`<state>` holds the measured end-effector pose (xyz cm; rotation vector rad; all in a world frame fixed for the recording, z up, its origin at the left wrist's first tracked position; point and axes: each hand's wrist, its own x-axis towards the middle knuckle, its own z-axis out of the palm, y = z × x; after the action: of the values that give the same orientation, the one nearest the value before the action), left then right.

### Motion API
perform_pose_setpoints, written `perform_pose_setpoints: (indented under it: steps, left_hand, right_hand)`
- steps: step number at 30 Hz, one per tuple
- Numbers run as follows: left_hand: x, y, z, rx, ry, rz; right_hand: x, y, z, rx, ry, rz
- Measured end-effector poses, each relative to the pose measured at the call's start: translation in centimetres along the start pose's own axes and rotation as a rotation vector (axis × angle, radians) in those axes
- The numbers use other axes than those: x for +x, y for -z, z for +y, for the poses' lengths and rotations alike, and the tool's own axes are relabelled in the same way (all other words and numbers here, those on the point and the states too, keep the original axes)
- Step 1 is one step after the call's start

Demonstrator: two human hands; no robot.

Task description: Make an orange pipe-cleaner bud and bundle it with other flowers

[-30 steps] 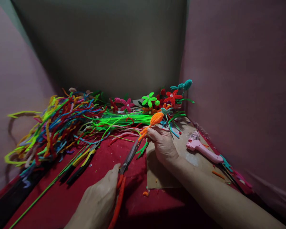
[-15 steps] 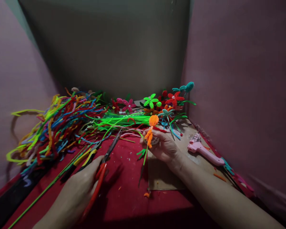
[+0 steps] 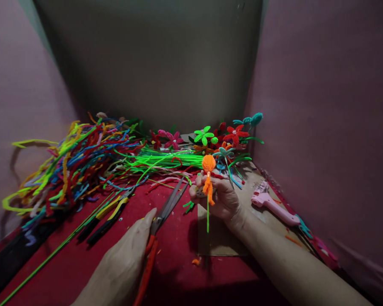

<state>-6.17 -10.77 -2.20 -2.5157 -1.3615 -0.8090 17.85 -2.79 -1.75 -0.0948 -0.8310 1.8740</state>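
Note:
My left hand (image 3: 127, 250) grips red-handled scissors (image 3: 161, 216), their blades parted slightly and pointing up toward my other hand. Between the fingers of my right hand (image 3: 225, 197) is an orange pipe-cleaner flower bud (image 3: 208, 163), held upright, with loose orange ends below its round head and a green stem (image 3: 207, 219) hanging down. A round disc with holes, partly hidden behind the orange ends, is also in this hand. The blade tips are near the right fingers but apart from the bud.
Loose coloured pipe cleaners (image 3: 83, 165) heap at the left, beside green ones (image 3: 169, 160). Yellow-black pliers (image 3: 107, 214) lie on the red cloth (image 3: 175, 263). Finished flowers (image 3: 204, 135) stand at the back. A pink glue gun (image 3: 274, 208) rests on cardboard (image 3: 226, 244) at right.
The scissors have moved right, toward the bud, and their blades have opened a little. The bud's stem has swung from slanted to nearly vertical.

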Motion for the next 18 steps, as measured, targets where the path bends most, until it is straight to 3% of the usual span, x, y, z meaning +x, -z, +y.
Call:
perform_pose_setpoints:
  steps: [3,7,11,14,18]
  left_hand:
    - [-0.3,-0.3,0.1,0.088,-0.063,-0.020]
    - [-0.6,-1.0,-0.1,0.162,-0.039,-0.019]
    - [-0.4,-1.4,-1.9,0.192,-0.015,-0.063]
    - [0.0,-1.4,-3.8,0.266,0.057,-0.196]
    - [0.6,-0.9,-4.6,0.226,0.117,-0.189]
  right_hand:
    - [-0.1,0.1,0.0,-0.009,0.003,-0.052]
    - [-0.1,0.0,-0.1,0.009,0.011,-0.040]
    - [0.0,-0.3,-0.1,0.011,0.017,0.027]
    - [0.0,-0.3,-0.2,-0.007,0.021,0.052]
    - [0.0,-0.5,-0.3,-0.005,0.038,0.009]
